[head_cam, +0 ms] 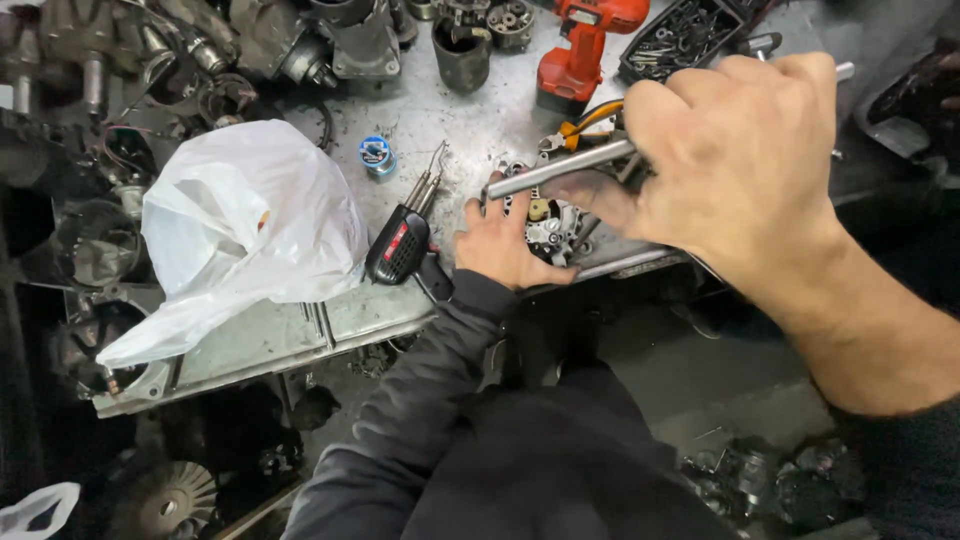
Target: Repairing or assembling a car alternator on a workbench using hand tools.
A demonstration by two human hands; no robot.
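Observation:
My left hand [505,245] rests on a small metal alternator part [552,225] at the front edge of the grey metal workbench [470,120], fingers pressed against its left side. My right hand [735,150], raised close to the camera, grips a long silver metal rod-like tool [560,168] whose tip points left, ending just above the part and my left fingers. A black and red soldering gun [400,245] lies just left of my left hand.
A crumpled white plastic bag [245,225] covers the bench's left. A solder spool [377,155], orange-handled pliers [585,122], a red cordless drill [580,50], a black tray of screws [680,38] and several motor housings [350,40] crowd the back. Dark parts litter the floor below.

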